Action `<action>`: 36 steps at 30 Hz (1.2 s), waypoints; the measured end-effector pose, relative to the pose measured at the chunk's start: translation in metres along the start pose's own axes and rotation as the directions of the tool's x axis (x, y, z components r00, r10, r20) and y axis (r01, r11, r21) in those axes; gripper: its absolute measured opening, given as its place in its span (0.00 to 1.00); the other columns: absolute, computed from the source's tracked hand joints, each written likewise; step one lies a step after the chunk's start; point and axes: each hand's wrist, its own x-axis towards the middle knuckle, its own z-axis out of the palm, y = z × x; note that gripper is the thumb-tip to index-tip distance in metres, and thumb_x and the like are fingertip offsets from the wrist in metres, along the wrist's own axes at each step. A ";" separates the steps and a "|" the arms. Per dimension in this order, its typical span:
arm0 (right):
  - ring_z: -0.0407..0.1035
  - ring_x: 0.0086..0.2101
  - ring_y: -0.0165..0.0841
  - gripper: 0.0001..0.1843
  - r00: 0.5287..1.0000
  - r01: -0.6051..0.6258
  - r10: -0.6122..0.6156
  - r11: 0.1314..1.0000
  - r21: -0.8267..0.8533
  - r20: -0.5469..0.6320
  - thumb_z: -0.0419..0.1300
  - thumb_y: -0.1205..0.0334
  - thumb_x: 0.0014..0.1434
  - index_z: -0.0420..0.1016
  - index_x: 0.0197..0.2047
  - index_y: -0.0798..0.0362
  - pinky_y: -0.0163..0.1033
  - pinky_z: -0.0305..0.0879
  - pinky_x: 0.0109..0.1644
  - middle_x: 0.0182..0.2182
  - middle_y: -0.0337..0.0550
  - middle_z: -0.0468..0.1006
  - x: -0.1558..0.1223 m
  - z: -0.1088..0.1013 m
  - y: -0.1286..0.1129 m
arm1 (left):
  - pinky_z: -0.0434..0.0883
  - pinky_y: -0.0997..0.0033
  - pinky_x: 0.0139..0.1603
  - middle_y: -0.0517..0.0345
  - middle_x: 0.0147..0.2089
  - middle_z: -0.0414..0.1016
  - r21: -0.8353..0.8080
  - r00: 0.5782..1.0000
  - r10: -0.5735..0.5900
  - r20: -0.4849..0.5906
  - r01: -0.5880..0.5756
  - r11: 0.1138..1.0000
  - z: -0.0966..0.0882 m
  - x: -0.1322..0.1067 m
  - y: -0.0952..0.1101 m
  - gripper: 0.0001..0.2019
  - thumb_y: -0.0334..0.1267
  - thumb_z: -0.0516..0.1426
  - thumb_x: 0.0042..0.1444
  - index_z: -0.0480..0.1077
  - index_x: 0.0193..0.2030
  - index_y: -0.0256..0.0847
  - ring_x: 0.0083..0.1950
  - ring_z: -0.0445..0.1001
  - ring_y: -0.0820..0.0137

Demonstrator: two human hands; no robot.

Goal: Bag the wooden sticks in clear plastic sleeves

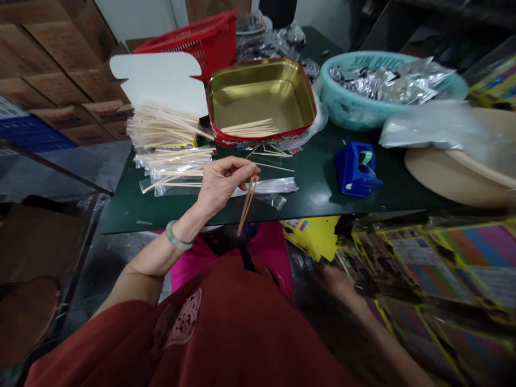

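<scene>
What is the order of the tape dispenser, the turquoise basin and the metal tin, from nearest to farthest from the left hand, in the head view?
From the left hand, which holds thin sticks:
1. Metal tin, just beyond the hand, slightly right.
2. Tape dispenser, farther to the right.
3. Turquoise basin, also right, behind the tape dispenser.
</scene>
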 end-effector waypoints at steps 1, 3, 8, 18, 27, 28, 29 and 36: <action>0.62 0.18 0.26 0.11 1.000 0.014 -0.014 1.000 -0.023 0.005 0.60 0.55 0.62 0.72 0.28 0.46 0.31 0.54 0.19 0.18 0.34 0.67 0.008 0.001 -0.003 | 0.70 0.79 0.22 0.57 0.27 0.79 -0.001 1.000 0.002 0.001 -0.002 1.000 0.002 0.000 -0.001 0.17 0.49 0.68 0.44 0.76 0.29 0.35 0.26 0.76 0.74; 0.61 0.16 0.28 0.09 1.000 0.016 -0.015 0.999 -0.028 0.013 0.58 0.58 0.62 0.74 0.29 0.44 0.33 0.52 0.17 0.16 0.33 0.66 0.032 0.005 -0.017 | 0.69 0.79 0.21 0.58 0.26 0.77 0.001 1.000 -0.001 0.018 0.001 1.000 0.008 -0.002 -0.002 0.16 0.48 0.68 0.45 0.76 0.28 0.35 0.24 0.74 0.76; 0.75 0.39 0.34 0.23 0.999 -0.033 0.038 0.955 0.296 -0.012 0.62 0.59 0.56 0.70 0.55 0.47 0.39 0.73 0.37 0.41 0.43 0.79 0.105 0.034 -0.088 | 0.68 0.79 0.21 0.59 0.26 0.76 0.010 0.996 0.003 0.095 -0.004 1.000 0.020 -0.011 0.000 0.13 0.46 0.67 0.47 0.76 0.27 0.36 0.23 0.70 0.79; 0.73 0.30 0.28 0.06 0.969 -0.148 0.230 0.828 0.541 -0.088 0.65 0.59 0.55 0.78 0.38 0.48 0.38 0.73 0.36 0.33 0.37 0.81 0.124 0.069 -0.122 | 0.67 0.79 0.24 0.59 0.26 0.76 0.031 0.975 -0.092 0.201 0.088 0.996 0.012 -0.020 -0.003 0.18 0.50 0.70 0.40 0.77 0.28 0.35 0.24 0.69 0.79; 0.72 0.30 0.28 0.14 0.984 0.155 -0.113 0.925 0.347 -0.140 0.55 0.69 0.63 0.80 0.43 0.43 0.37 0.69 0.34 0.34 0.36 0.81 0.120 0.057 -0.112 | 0.66 0.79 0.20 0.59 0.22 0.74 0.035 0.937 -0.181 0.298 0.178 0.983 0.004 -0.023 -0.012 0.21 0.54 0.67 0.45 0.78 0.32 0.34 0.21 0.69 0.78; 0.72 0.30 0.29 0.15 0.981 0.171 -0.135 0.939 0.298 -0.140 0.55 0.69 0.63 0.80 0.43 0.43 0.37 0.69 0.34 0.33 0.37 0.80 0.120 0.056 -0.111 | 0.67 0.78 0.20 0.58 0.22 0.74 0.025 0.935 -0.183 0.305 0.184 0.983 0.005 -0.023 -0.012 0.21 0.54 0.67 0.45 0.78 0.32 0.34 0.22 0.70 0.77; 0.73 0.31 0.29 0.15 0.978 0.186 -0.154 0.951 0.245 -0.142 0.54 0.68 0.63 0.81 0.43 0.43 0.37 0.69 0.34 0.32 0.37 0.80 0.119 0.054 -0.111 | 0.67 0.78 0.20 0.58 0.22 0.74 0.016 0.933 -0.184 0.309 0.189 0.982 0.005 -0.023 -0.012 0.21 0.53 0.67 0.45 0.78 0.32 0.34 0.22 0.71 0.76; 0.71 0.30 0.29 0.19 0.965 0.242 -0.227 0.964 0.111 -0.134 0.51 0.70 0.63 0.81 0.43 0.44 0.37 0.67 0.32 0.30 0.39 0.78 0.117 0.047 -0.108 | 0.69 0.76 0.21 0.57 0.25 0.75 -0.004 0.924 -0.197 0.329 0.210 0.978 0.005 -0.020 -0.014 0.20 0.50 0.67 0.46 0.77 0.35 0.33 0.24 0.73 0.74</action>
